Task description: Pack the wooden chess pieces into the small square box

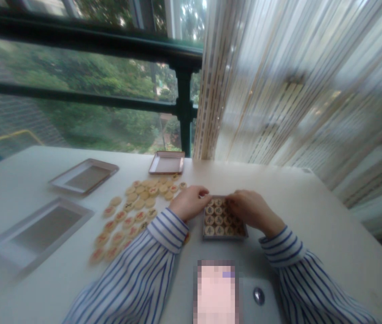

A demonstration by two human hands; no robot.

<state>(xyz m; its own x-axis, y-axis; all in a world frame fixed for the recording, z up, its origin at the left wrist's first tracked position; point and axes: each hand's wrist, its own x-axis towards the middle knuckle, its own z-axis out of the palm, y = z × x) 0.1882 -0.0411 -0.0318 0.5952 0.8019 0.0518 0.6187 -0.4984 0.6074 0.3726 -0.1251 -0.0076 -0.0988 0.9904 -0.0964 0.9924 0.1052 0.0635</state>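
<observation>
A small shallow box (225, 238) stands on the table in front of me. Rows of round wooden xiangqi pieces (218, 220) with dark characters lie in it. My left hand (191, 201) is at the box's far left corner, its fingers curled with the tips at the rim. My right hand (251, 209) reaches over the far right part of the box, its fingers bent and close together; whatever is under them is hidden. To the left lie many loose xiangqi pieces (140, 216), some with red characters up, others plain side up. My left forearm covers part of them.
Shallow open trays stand at the left: a large one (83, 208), another (114, 170) behind it, and a smaller one (167, 173) at the far edge. Near me lie a pixelated phone-like object (216, 292) and a grey item with a shiny oval (258, 295). A string curtain (261, 90) hangs behind.
</observation>
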